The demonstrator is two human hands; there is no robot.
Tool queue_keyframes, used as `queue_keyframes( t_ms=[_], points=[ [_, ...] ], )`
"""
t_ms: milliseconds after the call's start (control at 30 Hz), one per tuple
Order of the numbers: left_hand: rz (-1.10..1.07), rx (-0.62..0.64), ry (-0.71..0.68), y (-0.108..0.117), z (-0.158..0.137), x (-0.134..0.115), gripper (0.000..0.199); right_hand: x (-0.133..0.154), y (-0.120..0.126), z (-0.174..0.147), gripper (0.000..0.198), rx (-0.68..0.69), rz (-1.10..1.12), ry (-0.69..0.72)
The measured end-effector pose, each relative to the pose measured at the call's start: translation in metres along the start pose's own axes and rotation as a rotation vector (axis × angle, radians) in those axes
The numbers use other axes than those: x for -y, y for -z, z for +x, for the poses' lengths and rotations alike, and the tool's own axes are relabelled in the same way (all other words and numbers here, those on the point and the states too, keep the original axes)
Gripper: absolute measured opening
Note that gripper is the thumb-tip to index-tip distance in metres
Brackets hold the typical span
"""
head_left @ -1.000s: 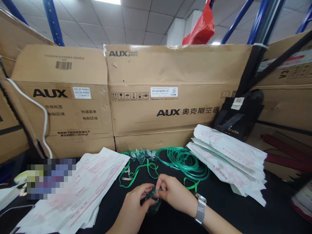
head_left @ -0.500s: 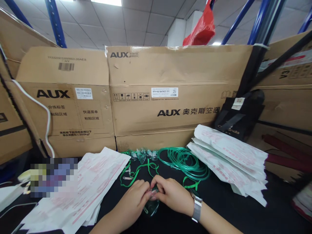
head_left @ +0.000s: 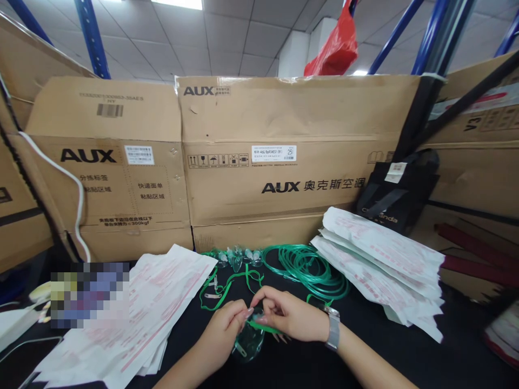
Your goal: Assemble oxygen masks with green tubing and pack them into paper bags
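A clear green oxygen mask (head_left: 250, 346) with a small metal nose strip hangs low in front of me. My left hand (head_left: 223, 330) is closed on its upper edge, thumb and finger pinched together. Beside it, my right hand (head_left: 294, 317) pinches a green elastic strap (head_left: 265, 328) right at the mask, and the two hands' fingertips nearly meet. Whether the strap passes through the mask's hole is hidden by the fingers. Just beyond the hands lie more green straps (head_left: 231, 281) and a row of clear masks (head_left: 235, 258).
Coiled green tubing (head_left: 302, 267) lies behind my right hand. White printed paper packs lie at left (head_left: 133, 313) and stacked at right (head_left: 381, 259) on the black table. Large cardboard boxes (head_left: 284, 124) wall off the back, with a black bag (head_left: 393, 194) at right.
My right hand has shifted slightly right, and a green strap now shows in its fingers. More of the mask is visible below my left hand.
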State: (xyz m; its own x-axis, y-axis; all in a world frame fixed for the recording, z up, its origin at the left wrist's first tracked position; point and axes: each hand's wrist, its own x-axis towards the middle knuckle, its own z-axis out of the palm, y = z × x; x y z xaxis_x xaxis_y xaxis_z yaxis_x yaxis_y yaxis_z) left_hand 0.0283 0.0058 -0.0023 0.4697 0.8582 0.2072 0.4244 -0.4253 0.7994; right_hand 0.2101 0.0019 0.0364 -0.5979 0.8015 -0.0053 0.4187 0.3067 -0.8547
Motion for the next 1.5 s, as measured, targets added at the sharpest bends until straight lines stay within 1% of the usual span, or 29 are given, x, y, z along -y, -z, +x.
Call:
queue_keyframes(
  t_ms=[67, 100, 133, 200, 300, 367, 433, 533, 600, 700, 833, 933, 967, 1033, 1100, 1133, 1233, 1300, 1333, 1400, 1433, 1500],
  points=[
    [0.011, -0.01, -0.006, 0.001, -0.001, -0.002, 0.029, 0.001, 0.002, -0.001, 0.027, 0.033, -0.008, -0.019],
    [0.026, -0.013, -0.015, 0.001, -0.002, -0.004, 0.029, 0.001, 0.002, -0.001, 0.029, 0.02, -0.063, -0.02],
    [0.044, -0.013, -0.028, 0.001, -0.003, -0.006, 0.029, 0.002, 0.002, -0.002, 0.029, -0.006, -0.154, -0.014],
    [0.077, -0.006, -0.053, 0.001, -0.005, -0.011, 0.029, 0.004, -0.002, -0.002, 0.026, -0.061, -0.405, 0.017],
    [0.048, 0.025, -0.063, 0.0, -0.007, -0.017, 0.029, 0.003, -0.011, -0.002, 0.01, -0.08, -0.766, 0.069],
    [-0.034, 0.052, -0.037, 0.0, -0.008, -0.019, 0.03, 0.002, -0.016, -0.001, 0.015, -0.067, -0.909, 0.107],
    [-0.147, 0.089, 0.013, 0.0, -0.008, -0.019, 0.029, 0.001, -0.018, 0.0, 0.02, -0.053, -0.971, 0.153],
    [-0.252, 0.114, 0.061, 0.002, -0.006, -0.02, 0.03, 0.001, -0.017, 0.0, 0.021, -0.047, -0.998, 0.232],
    [-0.254, 0.083, 0.062, 0.005, -0.006, -0.021, 0.03, 0.001, -0.015, -0.001, 0.021, -0.065, -1.006, 0.264],
    [-0.199, -0.028, 0.041, 0.014, -0.004, -0.021, 0.029, 0.004, -0.012, -0.002, 0.023, -0.106, -0.987, 0.277],
    [-0.154, -0.181, 0.018, 0.027, -0.001, -0.017, 0.03, 0.006, -0.009, -0.003, 0.03, -0.156, -0.908, 0.254],
    [-0.196, -0.186, 0.037, 0.027, 0.001, -0.015, 0.032, 0.006, -0.01, -0.002, 0.033, -0.223, -0.847, 0.165],
    [-0.215, -0.183, 0.048, 0.025, 0.001, -0.015, 0.031, 0.005, -0.01, -0.002, 0.031, -0.251, -0.827, 0.122],
    [-0.207, -0.216, 0.058, 0.022, 0.0, -0.017, 0.027, 0.005, -0.011, 0.0, 0.029, -0.304, -0.764, 0.05],
    [-0.113, -0.264, 0.024, 0.019, -0.003, -0.019, 0.021, 0.005, -0.011, 0.001, 0.027, -0.352, -0.644, 0.014],
    [-0.05, -0.269, -0.007, 0.019, -0.005, -0.021, 0.022, 0.005, -0.011, 0.001, 0.027, -0.372, -0.558, 0.012],
    [0.062, -0.184, -0.076, 0.019, -0.009, -0.021, 0.027, 0.004, -0.012, 0.004, 0.024, -0.407, -0.265, 0.028],
    [0.051, -0.151, -0.067, 0.019, -0.009, -0.018, 0.023, 0.003, -0.014, 0.006, 0.028, -0.376, -0.065, -0.018],
    [0.02, -0.156, -0.043, 0.019, -0.008, -0.014, 0.022, 0.002, -0.015, 0.007, 0.037, -0.347, 0.05, -0.052],
    [-0.16, -0.231, 0.084, 0.02, -0.003, -0.006, 0.018, 0.002, -0.016, 0.009, 0.058, -0.262, 0.323, -0.11],
    [-0.279, -0.281, 0.165, 0.021, 0.001, -0.001, 0.015, 0.003, -0.016, 0.009, 0.064, -0.208, 0.461, -0.12],
    [-0.502, -0.389, 0.31, 0.024, 0.007, 0.007, 0.016, 0.006, -0.013, 0.008, 0.067, -0.093, 0.652, -0.113]
  ],
)
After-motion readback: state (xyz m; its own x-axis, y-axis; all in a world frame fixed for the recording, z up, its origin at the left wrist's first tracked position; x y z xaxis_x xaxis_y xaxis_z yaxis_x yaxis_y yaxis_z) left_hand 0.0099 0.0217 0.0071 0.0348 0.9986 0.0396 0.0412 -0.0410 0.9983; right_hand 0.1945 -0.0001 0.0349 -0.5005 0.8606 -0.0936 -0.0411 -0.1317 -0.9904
